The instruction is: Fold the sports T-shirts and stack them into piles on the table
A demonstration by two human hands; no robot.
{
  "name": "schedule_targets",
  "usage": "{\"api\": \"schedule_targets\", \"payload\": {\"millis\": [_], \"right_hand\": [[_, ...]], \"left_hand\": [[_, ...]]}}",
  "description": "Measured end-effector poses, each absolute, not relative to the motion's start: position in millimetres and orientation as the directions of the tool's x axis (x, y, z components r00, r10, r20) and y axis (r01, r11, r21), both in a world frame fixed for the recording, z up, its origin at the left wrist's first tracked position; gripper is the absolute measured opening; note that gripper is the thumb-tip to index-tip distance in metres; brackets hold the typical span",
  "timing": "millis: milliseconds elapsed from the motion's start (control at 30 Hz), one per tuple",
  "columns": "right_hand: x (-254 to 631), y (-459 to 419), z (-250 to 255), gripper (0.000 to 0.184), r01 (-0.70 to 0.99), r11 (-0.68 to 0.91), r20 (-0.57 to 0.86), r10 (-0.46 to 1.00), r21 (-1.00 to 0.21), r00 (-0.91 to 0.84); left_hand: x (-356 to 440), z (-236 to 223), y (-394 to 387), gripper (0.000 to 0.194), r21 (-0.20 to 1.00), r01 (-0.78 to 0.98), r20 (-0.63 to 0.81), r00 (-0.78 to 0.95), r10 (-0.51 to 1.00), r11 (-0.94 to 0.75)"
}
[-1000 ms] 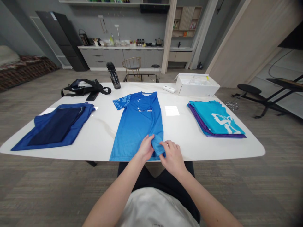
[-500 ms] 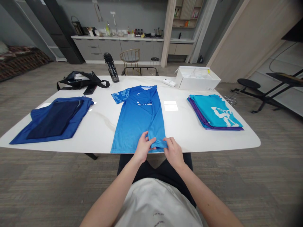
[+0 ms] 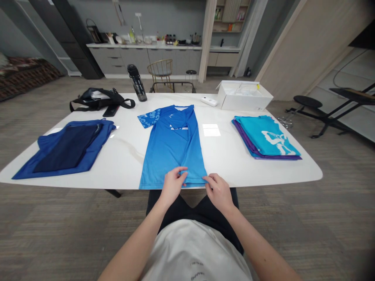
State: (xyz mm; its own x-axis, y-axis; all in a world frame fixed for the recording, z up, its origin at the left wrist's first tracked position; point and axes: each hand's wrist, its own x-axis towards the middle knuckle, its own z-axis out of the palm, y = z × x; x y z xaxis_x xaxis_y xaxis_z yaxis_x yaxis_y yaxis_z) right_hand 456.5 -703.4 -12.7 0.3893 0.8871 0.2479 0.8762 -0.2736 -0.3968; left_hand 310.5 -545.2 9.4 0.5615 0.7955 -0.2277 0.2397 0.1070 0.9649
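Note:
A blue short-sleeved T-shirt [image 3: 170, 148] lies on the white table in front of me, its collar pointing away. Its right side is folded inward over the front, and only the patterned left sleeve sticks out. My left hand [image 3: 173, 183] pinches the cloth near the middle of the bottom hem. At the hem's right corner, my right hand [image 3: 217, 189] holds the folded edge between thumb and fingers. The hem lies along the table's near edge.
Dark and blue folded clothes [image 3: 68, 148] lie at the left, turquoise and purple ones [image 3: 265, 136] at the right. Toward the far edge are a black bag [image 3: 98, 99], a phone [image 3: 111, 111], a bottle [image 3: 136, 82], a white device [image 3: 209, 101] and a white box [image 3: 244, 96].
The folded lower edge has been drawn out flatter and slightly to the right. My left hand has shifted a little left, and my right hand slightly right with the corner.

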Motion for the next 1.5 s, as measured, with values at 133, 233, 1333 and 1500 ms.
{"api": "schedule_targets", "payload": {"millis": [133,233,1333,1500], "right_hand": [[452,-707,-17,0.03,0.886,-0.264,0.276,0.882,-0.381,0.381],[448,-712,-16,0.026,0.893,-0.257,0.278,0.886,-0.37,0.371],[598,-482,-21,0.044,0.948,-0.229,0.234,0.931,-0.22,0.279],[599,-481,-21,0.04,0.943,-0.23,0.223,0.932,-0.241,0.285]], "left_hand": [[300,1,-552,0.019,0.882,0.452,-0.182,0.589,0.788,-0.134],[291,3,-554,0.016,0.764,0.559,-0.114,0.608,0.786,-0.322],[518,-9,-169,0.052,0.158,0.87,0.016,0.47,0.883,-0.466],[531,-7,-143,0.042,0.202,0.867,-0.151,0.487,0.86,-0.455]]}}
